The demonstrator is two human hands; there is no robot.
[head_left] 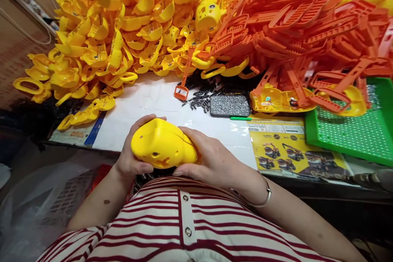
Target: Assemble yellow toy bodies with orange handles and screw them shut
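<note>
Yellow shell held lengthwise between my two hands

I hold a rounded, bright yellow plastic shell (162,143) in front of my red-and-white striped shirt (144,229), at the near edge of the white-covered counter (123,116). Its long axis runs crosswise, from one palm to the other, dipping slightly toward my right. My left hand (126,157) cups the broader end, fingers over the top and thumb underneath. My right hand (216,157) wraps the narrower end, its thumb along the lower side. Neither hand is nearer; both touch the shell, each with its fingers curved to the shell's width. A seam line runs along the upper face toward my right hand, while small round holes and a ragged-looking opening face my body. I cannot see the underside.

Beyond it, well apart from my fingers, a heap of yellow plastic shells (135,24) stands on the left and a pile of slotted orange plastic levers (307,28) on the right. Between these and me lie scattered short black pieces (198,100), just beside a shallow black tray of tiny silvery bits (230,105). A green perforated plastic tray (310,131) sits farther to my right.
</note>
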